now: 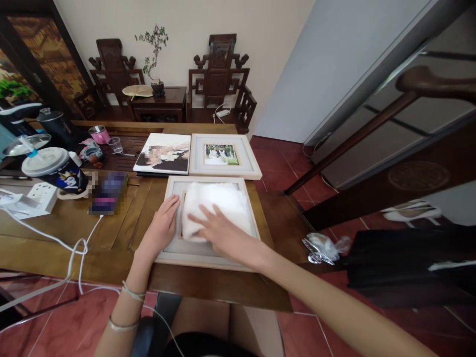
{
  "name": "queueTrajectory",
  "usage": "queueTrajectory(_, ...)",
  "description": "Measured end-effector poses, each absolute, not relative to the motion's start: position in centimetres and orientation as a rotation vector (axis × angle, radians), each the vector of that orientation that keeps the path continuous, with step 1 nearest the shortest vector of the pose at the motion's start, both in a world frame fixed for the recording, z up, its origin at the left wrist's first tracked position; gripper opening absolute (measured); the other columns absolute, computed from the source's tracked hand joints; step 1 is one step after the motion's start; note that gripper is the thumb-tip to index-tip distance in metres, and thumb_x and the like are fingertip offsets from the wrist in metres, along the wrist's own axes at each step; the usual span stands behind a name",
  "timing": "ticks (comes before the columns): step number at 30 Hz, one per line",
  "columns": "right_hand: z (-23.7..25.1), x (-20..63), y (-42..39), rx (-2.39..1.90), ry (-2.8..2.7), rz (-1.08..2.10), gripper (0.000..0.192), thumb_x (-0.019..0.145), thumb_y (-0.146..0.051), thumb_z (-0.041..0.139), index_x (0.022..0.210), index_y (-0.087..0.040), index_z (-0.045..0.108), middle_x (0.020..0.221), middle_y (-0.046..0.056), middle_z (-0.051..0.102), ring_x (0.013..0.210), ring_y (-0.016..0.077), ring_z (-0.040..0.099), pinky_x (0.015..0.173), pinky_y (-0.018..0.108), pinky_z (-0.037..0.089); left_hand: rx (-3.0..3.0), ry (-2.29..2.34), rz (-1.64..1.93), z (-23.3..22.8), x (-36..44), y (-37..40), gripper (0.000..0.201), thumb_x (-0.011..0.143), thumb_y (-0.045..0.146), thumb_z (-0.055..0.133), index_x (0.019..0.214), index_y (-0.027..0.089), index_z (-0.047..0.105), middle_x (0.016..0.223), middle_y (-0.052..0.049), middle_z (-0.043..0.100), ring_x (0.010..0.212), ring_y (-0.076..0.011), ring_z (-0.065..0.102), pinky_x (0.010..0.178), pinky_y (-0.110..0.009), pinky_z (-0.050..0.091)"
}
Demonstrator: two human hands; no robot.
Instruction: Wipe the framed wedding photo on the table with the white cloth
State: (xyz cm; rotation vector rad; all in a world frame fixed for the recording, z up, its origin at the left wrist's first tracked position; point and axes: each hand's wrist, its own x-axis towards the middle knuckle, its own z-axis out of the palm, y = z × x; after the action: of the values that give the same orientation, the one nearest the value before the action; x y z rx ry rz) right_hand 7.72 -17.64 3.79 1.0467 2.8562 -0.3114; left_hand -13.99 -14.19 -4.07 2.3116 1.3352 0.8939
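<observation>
A light wooden picture frame (pixel 168 250) lies flat at the near edge of the table. On its glass is a folded white cloth (pixel 219 206), covering most of the picture area. My right hand (pixel 215 225) presses on the cloth from above, fingers spread. At the frame's left rim rests my left hand (pixel 163 225), its fingers stretched out along the edge. Behind stands a second frame, lying flat, with a wedding photo (pixel 222 154) in it. Beside that one is a photo panel (pixel 165 152) showing people in dark and light clothing.
To the left are a lidded tumbler (pixel 55 168), a phone (pixel 108 193) on a cable, a white power strip (pixel 42 197), a pink mug (pixel 99 134) and a clear cup (pixel 116 145). A dark wooden chair (pixel 372 173) stands right of the table, with crumpled plastic (pixel 323 247) on it.
</observation>
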Motion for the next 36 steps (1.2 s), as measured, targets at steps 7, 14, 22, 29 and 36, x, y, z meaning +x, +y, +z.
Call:
queueTrajectory(7,5.4,8.7,-19.6,0.972,2.841,-0.577,0.064,0.073,0.006,0.042,0.127,-0.021,0.061,0.153,0.006,0.039,0.142,0.0311,0.028,0.112,0.057,0.029,2.277,1.357,0.882,-3.3,-13.6,-14.4,0.044,0.1,0.027,0.031,0.138,0.014,0.049,0.145,-0.016,0.048,0.14,-0.0238,0.038,0.116,-0.048,0.031)
queueTrajectory(14,2.5,3.2,-12.2,1.401,2.81,-0.034,0.05,0.084,-0.005,0.049,0.132,-0.015,0.056,0.157,0.011,0.029,0.144,0.0407,0.018,0.114,0.061,0.019,2.163,1.304,0.985,-1.9,-13.6,-15.0,0.057,0.101,0.042,0.027,0.152,0.016,0.023,0.159,-0.013,0.026,0.146,-0.0214,0.024,0.121,-0.042,0.02)
queueTrajectory(22,3.9,2.4,-17.7,1.213,2.828,-0.133,0.037,0.087,-0.01,0.051,0.119,-0.017,0.068,0.15,0.015,0.041,0.139,0.0418,0.031,0.111,0.062,0.024,2.128,1.285,0.961,-1.9,-13.7,-15.1,0.06,0.1,0.05,0.022,0.15,0.019,0.029,0.157,-0.01,0.031,0.147,-0.0215,0.024,0.121,-0.042,0.019)
queueTrajectory(29,5.7,3.2,-22.0,1.043,2.924,-0.432,0.039,0.085,-0.007,0.046,0.117,-0.015,0.068,0.145,0.013,0.049,0.136,0.0399,0.036,0.11,0.058,0.031,1.789,1.299,1.024,-1.6,-13.7,-15.5,0.064,0.1,0.05,0.004,0.147,0.02,0.037,0.155,-0.005,0.036,0.145,-0.0203,0.028,0.121,-0.041,0.022)
queueTrajectory(36,4.0,1.7,-23.9,1.204,2.942,-0.39,0.034,0.091,-0.015,0.046,0.116,-0.011,0.068,0.149,0.02,0.04,0.14,0.0431,0.026,0.113,0.063,0.023,1.98,1.365,0.975,-1.4,-13.3,-15.4,0.051,0.101,0.044,0.029,0.141,0.018,0.046,0.151,-0.009,0.043,0.144,-0.0235,0.031,0.12,-0.045,0.023)
